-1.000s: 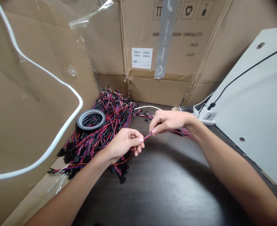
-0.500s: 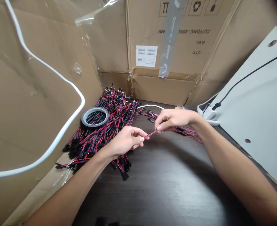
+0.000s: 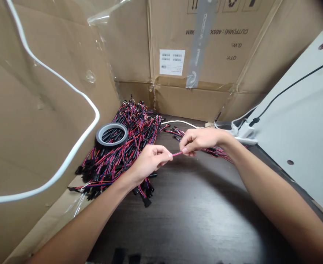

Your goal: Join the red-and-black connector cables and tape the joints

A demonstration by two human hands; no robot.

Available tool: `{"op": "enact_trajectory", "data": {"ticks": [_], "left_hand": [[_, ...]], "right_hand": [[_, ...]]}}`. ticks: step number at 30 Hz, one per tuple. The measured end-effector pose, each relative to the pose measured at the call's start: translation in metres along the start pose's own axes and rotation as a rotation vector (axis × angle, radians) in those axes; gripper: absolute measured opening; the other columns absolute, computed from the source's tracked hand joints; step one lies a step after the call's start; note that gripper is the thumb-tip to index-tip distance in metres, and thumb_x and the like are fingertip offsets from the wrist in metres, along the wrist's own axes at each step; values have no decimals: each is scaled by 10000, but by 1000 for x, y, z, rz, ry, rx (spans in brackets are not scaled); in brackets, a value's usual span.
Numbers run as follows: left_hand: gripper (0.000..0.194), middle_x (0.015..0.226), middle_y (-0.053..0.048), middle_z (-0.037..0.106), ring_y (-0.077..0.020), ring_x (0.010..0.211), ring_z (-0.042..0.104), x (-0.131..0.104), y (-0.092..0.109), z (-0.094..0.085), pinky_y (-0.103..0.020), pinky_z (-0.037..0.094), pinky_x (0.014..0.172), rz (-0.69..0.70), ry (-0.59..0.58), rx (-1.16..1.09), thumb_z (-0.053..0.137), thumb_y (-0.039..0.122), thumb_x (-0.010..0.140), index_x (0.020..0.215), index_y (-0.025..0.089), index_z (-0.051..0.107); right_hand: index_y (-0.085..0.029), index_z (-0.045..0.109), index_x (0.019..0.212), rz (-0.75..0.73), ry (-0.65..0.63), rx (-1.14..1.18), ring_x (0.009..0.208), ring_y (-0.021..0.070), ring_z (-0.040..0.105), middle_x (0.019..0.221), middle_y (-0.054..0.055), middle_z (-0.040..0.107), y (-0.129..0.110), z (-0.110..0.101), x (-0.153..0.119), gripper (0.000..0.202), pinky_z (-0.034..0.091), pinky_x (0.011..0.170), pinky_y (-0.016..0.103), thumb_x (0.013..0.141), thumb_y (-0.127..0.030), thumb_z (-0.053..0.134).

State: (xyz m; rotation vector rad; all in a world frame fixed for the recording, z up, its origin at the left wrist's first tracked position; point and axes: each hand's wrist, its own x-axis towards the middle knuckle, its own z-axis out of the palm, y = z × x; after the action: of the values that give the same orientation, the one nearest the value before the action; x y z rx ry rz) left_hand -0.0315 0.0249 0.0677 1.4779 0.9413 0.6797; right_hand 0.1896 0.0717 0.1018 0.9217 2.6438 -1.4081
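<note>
A short stretch of thin red-and-dark wires (image 3: 177, 153) runs between my two hands above the dark table (image 3: 194, 205). My left hand (image 3: 156, 158) pinches its left end between thumb and fingertips. On the right end, my right hand (image 3: 196, 142) is closed with thumb and forefinger. The rest of the wires is hidden inside my fingers. Left of and behind my left hand lies a big heap of wire harnesses (image 3: 134, 143), red, blue and black, with black connectors. Behind my right hand is a smaller bunch of similar wires (image 3: 218, 153).
A grey tape roll (image 3: 112, 125) rests on the heap. Cardboard walls (image 3: 134, 47) stand at the left and back. A thick white cable (image 3: 87, 135) hangs at the left. At the right are a white panel (image 3: 301, 110) and a white power strip (image 3: 245, 138) with plugs.
My hands have come slightly closer together, and less of the wire shows between them. The wire now lies nearer to level. The view has shifted slightly.
</note>
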Motion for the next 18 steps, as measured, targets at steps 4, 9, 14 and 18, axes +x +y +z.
{"op": "enact_trajectory", "data": {"ticks": [4,9,14,18], "left_hand": [[152,464,49,428,-36,423,294,2,-3,0,-198,165,425,50,90,62,664,261,658,638,113,640],[134,440,43,444,-43,429,317,7,-8,-4,-194,203,431,84,161,64,659,242,645,604,116,643],[117,517,6,547,-63,485,402,7,-8,-5,-192,266,457,94,173,65,660,231,616,594,117,648],[139,459,29,482,-50,446,334,5,-7,-4,-202,221,455,86,180,67,670,254,636,623,115,662]], "right_hand": [[-116,607,733,45,15,-138,620,120,564,666,26,611,-7,2,1,203,437,618,249,861,-218,487],[-113,647,916,72,518,-790,868,216,574,1015,145,633,-61,31,-8,160,432,746,339,848,-132,504],[-179,664,818,-189,50,-766,654,182,578,785,69,660,-118,96,-8,202,399,509,309,853,-354,569],[-190,666,752,-131,-417,-696,523,137,538,693,27,668,-128,133,15,128,334,403,287,817,-274,595]]}}
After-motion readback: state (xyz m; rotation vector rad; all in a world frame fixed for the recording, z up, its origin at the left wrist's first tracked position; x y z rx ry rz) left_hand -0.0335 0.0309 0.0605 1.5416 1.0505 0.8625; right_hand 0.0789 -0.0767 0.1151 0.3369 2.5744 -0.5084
